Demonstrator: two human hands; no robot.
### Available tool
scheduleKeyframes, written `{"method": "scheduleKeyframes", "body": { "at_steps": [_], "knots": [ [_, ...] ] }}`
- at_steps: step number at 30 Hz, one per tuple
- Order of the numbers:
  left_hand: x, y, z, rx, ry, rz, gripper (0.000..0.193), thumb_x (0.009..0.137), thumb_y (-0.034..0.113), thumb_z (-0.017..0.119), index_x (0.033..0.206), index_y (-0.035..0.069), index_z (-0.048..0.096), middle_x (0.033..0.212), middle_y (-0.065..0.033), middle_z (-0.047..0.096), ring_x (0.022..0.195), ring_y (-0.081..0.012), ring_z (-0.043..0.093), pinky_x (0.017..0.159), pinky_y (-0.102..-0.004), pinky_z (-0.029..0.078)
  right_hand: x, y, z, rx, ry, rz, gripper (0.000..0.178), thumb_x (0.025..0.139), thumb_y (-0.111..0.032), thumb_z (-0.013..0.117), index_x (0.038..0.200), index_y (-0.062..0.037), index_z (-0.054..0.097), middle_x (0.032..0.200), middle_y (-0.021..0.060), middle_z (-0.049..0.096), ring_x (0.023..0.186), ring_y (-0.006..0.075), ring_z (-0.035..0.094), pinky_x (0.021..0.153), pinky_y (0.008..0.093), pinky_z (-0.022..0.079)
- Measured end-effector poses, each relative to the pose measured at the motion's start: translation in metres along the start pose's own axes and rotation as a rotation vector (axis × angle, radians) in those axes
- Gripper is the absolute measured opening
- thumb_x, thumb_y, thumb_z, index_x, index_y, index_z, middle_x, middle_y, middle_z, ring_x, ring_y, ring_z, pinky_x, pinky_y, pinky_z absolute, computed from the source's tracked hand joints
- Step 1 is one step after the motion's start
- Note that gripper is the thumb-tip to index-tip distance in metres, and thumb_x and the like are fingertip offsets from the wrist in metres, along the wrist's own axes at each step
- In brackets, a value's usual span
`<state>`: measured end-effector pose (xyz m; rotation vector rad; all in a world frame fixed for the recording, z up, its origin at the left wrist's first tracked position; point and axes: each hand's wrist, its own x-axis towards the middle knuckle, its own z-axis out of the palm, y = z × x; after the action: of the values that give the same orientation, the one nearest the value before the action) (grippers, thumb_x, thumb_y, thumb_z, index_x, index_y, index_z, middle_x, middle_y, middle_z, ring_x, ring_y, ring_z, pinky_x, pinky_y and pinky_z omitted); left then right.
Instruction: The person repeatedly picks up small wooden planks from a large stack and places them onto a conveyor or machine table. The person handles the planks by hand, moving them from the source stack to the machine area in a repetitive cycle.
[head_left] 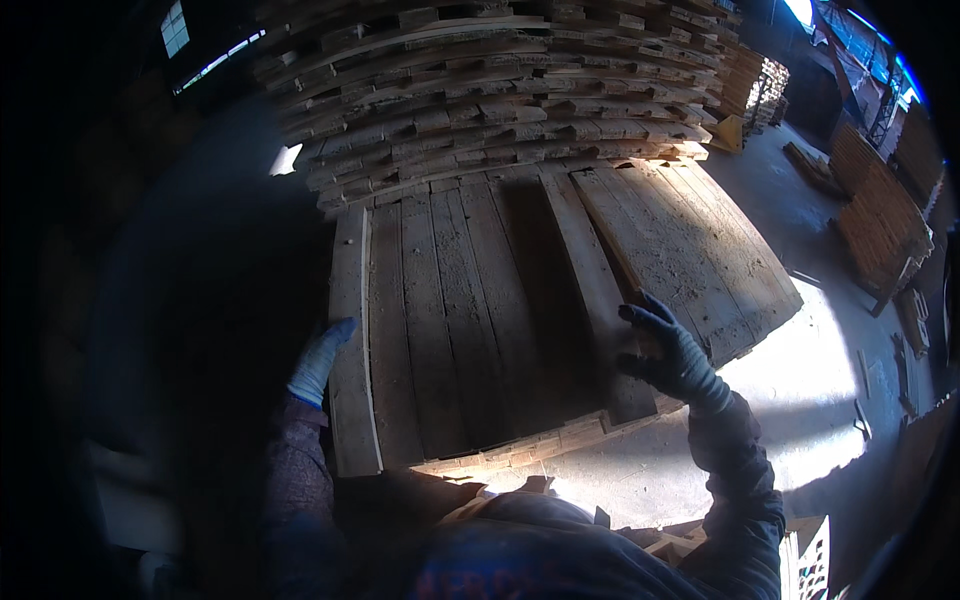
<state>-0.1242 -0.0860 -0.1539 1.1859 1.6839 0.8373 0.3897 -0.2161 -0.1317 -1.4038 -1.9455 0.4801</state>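
My left hand (324, 360), in a light knit glove, is at the outer edge of a long wooden board (350, 290). Its thumb side shows over the edge and the other fingers are hidden, so it appears to grip the board. This board lies along the left side of a deck of wooden planks (430, 290). My right hand (668, 355), gloved with dark fingertips, has its fingers apart. It hovers near another narrow board (580, 250) that runs lengthwise over the deck, and nothing shows in its grasp. A dark gap lies left of that board.
A tall stack of wooden pallets (500, 100) rises behind the deck. Wider planks (690, 250) extend to the right, partly sunlit. More pallets (880, 225) lean at the far right, and loose wood pieces lie on the concrete floor (800, 390).
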Motion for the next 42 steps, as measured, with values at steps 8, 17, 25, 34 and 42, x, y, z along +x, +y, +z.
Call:
{"method": "scheduleKeyframes", "body": {
  "at_steps": [8, 17, 25, 34, 42],
  "knots": [
    [-0.028, 0.057, 0.021, -0.230, -0.120, -0.019, 0.067, 0.085, 0.056, 0.072, 0.133, 0.009, 0.065, 0.121, -0.0107, 0.068, 0.113, -0.0213, 0.061, 0.104, -0.0345, 0.045, 0.093, 0.097, 0.036, 0.956, 0.012, 0.597, 0.055, 0.094, -0.038, 0.071, 0.132, -0.0010, 0.060, 0.120, 0.0135, 0.069, 0.109, 0.0233, 0.064, 0.093, 0.0357, 0.052],
    [0.042, -0.031, 0.031, -0.228, -0.284, 0.174, 0.063, 0.100, 0.050, 0.058, 0.141, 0.004, 0.056, 0.144, -0.0087, 0.057, 0.138, -0.0179, 0.047, 0.121, -0.0343, 0.031, 0.098, 0.023, 0.026, 1.157, 0.011, 0.531, 0.031, 0.099, -0.031, 0.066, 0.117, -0.0056, 0.067, 0.110, 0.0015, 0.068, 0.100, 0.0158, 0.065, 0.086, 0.0277, 0.052],
    [0.001, 0.046, 0.056, -0.269, -0.382, 0.264, 0.060, 0.104, 0.045, 0.053, 0.148, 0.004, 0.048, 0.153, -0.0082, 0.049, 0.146, -0.0190, 0.038, 0.124, -0.0343, 0.026, 0.097, 0.034, 0.053, 1.277, -0.026, 0.530, 0.056, 0.084, -0.031, 0.077, 0.133, -0.0091, 0.059, 0.111, 0.0050, 0.068, 0.099, 0.0170, 0.066, 0.090, 0.0345, 0.054],
    [0.067, -0.026, 0.058, -0.206, -0.447, 0.391, 0.063, 0.106, 0.046, 0.047, 0.152, 0.005, 0.041, 0.158, -0.0115, 0.041, 0.148, -0.0216, 0.037, 0.123, -0.0361, 0.029, 0.116, -0.007, 0.053, 1.340, -0.168, 0.598, 0.041, 0.090, -0.040, 0.075, 0.118, -0.0101, 0.071, 0.109, 0.0056, 0.073, 0.097, 0.0183, 0.069, 0.088, 0.0350, 0.056],
    [0.055, -0.001, 0.033, -0.269, -0.432, 0.389, 0.061, 0.107, 0.044, 0.044, 0.153, 0.004, 0.039, 0.158, -0.0142, 0.040, 0.146, -0.0235, 0.039, 0.121, -0.0375, 0.034, 0.129, 0.004, 0.085, 1.279, -0.283, 0.452, 0.063, 0.084, -0.046, 0.078, 0.131, -0.0067, 0.062, 0.120, 0.0079, 0.067, 0.110, 0.0203, 0.065, 0.100, 0.0380, 0.052]
  ]
}}
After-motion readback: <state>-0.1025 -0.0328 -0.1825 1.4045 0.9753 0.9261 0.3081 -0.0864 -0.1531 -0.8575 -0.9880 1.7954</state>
